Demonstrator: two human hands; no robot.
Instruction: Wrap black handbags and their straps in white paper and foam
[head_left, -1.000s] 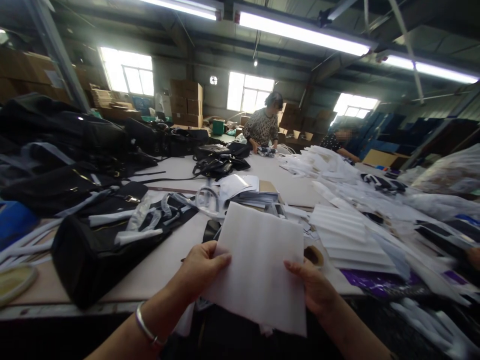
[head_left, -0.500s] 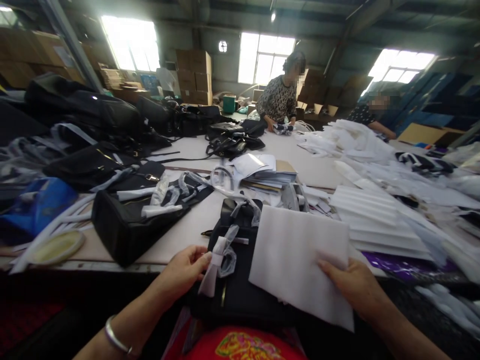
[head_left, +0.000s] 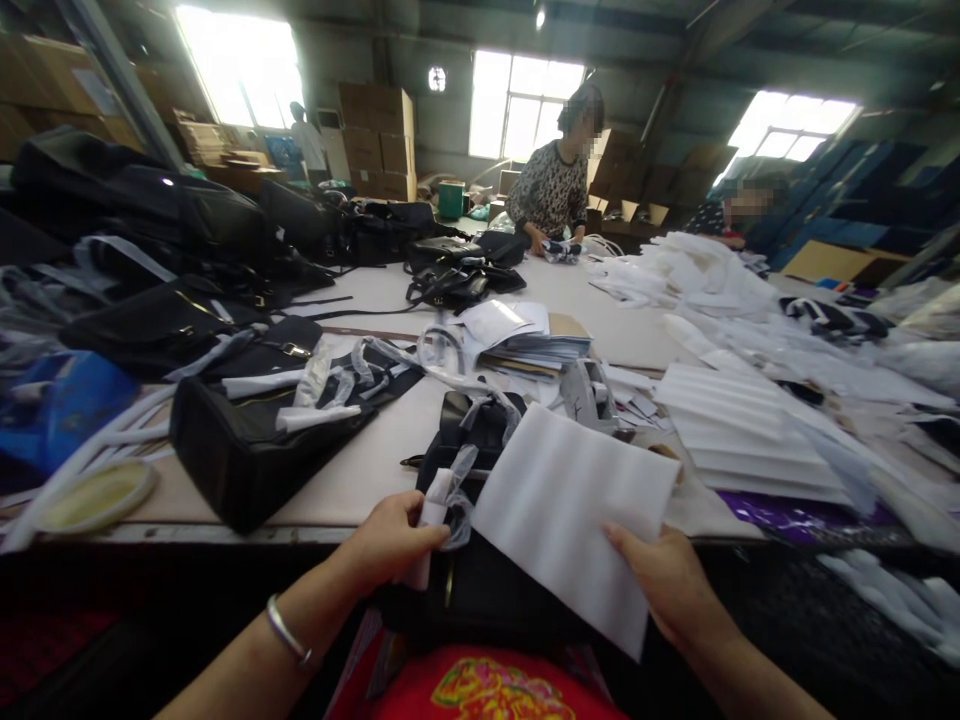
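Note:
A black bag (head_left: pixel 480 590) rests at the table's near edge against my lap. My left hand (head_left: pixel 386 545) pinches a white wrapped strap piece (head_left: pixel 435 515) lying on the bag. My right hand (head_left: pixel 664 585) is closed on the lower right corner of a white foam sheet (head_left: pixel 574 510), which lies tilted over the bag's right side. A silver bangle (head_left: pixel 289 632) circles my left wrist.
A large black bag (head_left: pixel 247 450) with wrapped handles lies to the left. A stack of white foam sheets (head_left: pixel 742 435) sits to the right, papers (head_left: pixel 525 345) behind. Two people (head_left: pixel 555 185) work at the table's far end. A tape roll (head_left: pixel 94 495) lies near the left edge.
My left hand let go of the foam sheet and took the wrapped strap on the black bag. The sheet moved right, then back left over the bag. The camera tilted down.

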